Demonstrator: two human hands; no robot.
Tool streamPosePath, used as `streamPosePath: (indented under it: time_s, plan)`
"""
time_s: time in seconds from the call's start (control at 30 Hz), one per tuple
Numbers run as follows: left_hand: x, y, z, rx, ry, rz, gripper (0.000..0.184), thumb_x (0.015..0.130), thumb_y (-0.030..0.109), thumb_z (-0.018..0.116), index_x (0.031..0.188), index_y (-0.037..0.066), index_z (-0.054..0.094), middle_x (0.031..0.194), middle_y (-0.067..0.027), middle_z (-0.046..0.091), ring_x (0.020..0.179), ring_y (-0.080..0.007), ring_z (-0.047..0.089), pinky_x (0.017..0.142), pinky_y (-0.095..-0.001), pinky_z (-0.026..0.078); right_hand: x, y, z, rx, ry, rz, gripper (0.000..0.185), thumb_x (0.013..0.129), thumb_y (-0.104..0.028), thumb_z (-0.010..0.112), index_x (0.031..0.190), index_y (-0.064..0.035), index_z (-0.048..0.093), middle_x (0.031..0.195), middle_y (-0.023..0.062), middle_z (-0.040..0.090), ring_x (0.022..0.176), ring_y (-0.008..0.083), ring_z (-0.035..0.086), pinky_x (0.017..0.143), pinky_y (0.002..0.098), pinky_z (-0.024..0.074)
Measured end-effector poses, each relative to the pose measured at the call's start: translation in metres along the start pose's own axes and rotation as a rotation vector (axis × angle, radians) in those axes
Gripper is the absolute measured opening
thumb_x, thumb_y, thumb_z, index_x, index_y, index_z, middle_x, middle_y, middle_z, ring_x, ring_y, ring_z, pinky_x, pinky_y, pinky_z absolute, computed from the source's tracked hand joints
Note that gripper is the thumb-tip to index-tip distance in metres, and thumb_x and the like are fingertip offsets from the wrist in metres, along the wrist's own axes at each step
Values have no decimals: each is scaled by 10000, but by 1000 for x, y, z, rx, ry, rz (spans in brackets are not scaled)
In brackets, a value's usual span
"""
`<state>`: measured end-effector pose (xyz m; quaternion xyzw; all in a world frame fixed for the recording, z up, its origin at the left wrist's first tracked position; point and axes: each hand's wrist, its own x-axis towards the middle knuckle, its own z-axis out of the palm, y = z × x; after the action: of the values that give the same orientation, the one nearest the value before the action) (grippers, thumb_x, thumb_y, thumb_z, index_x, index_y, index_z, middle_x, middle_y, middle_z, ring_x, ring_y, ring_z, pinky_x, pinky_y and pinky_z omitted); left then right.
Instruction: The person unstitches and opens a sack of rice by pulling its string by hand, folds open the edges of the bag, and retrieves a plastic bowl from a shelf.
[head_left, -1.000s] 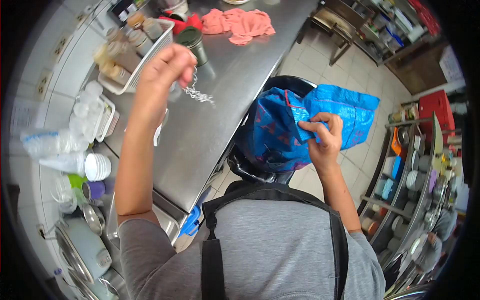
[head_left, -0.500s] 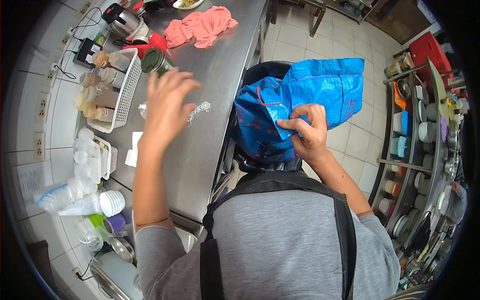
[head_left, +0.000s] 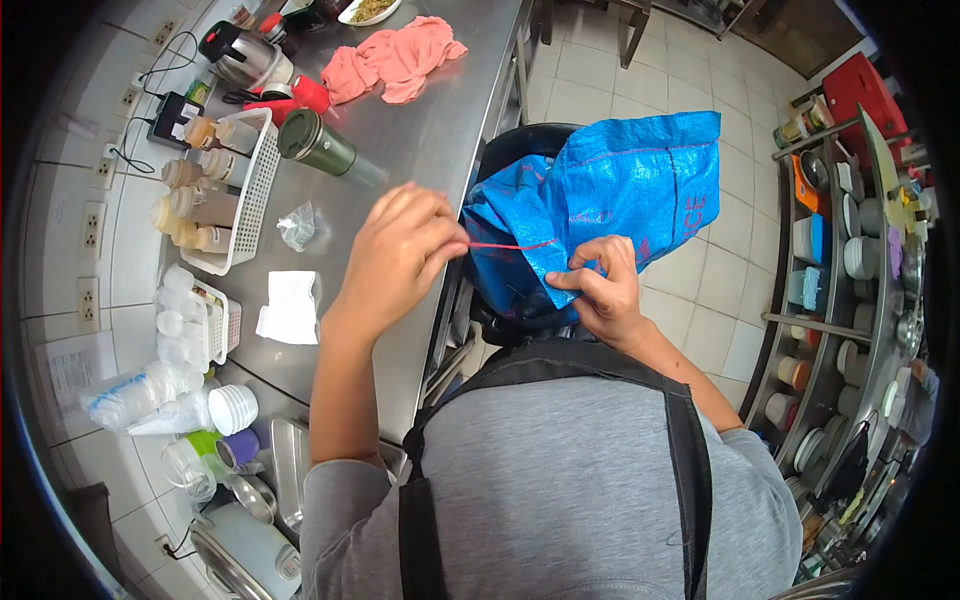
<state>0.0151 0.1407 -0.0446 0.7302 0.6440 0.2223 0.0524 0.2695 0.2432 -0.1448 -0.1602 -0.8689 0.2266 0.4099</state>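
A blue woven bag (head_left: pixel 640 180) with red print lies over a black bin (head_left: pixel 525 145) beside the counter. My right hand (head_left: pixel 604 285) pinches the folded edge of the bag. My left hand (head_left: pixel 408 245) is closed on the end of a red string (head_left: pixel 510 246), which stretches from its fingertips to the bag's edge. Left of my left hand, a small clear plastic bag (head_left: pixel 297 227) and a white paper (head_left: pixel 290 307) rest on the counter.
The steel counter (head_left: pixel 410 140) carries a green tumbler (head_left: pixel 318 143), a pink cloth (head_left: pixel 400 60) and a white basket (head_left: pixel 250 190) of bottles. A steel shelf (head_left: pixel 825 330) with dishes stands at the right. Floor tiles show between them.
My left hand first held a tangle of white string, then opened above the counter, and has since moved right and taken hold of the red string. My right hand still pinches the bag.
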Motion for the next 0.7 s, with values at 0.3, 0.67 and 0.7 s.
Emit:
streamPosePath:
  time_s: [0.3,0.67,0.7]
  plan:
    - [-25,51,-1,-256,235,-156,91,816,97,747,891,54,720,903,-63,703,1022,-276,665,1020,-461,451,23,20,-22,115,-132,48,286,705,-115,800,981,-130,726,1144,111,615,1059,304,552,893,434,398]
    - [12,111,18,-213,485,-127,128,773,92,817,856,59,725,848,-64,692,817,-227,656,916,-400,492,71,-16,-44,551,-164,-9,148,854,-47,735,994,-12,701,937,101,727,834,232,682,762,336,512]
    - [11,113,20,-259,501,-159,135,773,82,821,865,52,728,855,-67,696,819,-216,659,902,-379,496,70,-15,-45,573,-153,8,123,866,-46,732,979,-4,706,914,100,730,806,219,686,737,326,522]
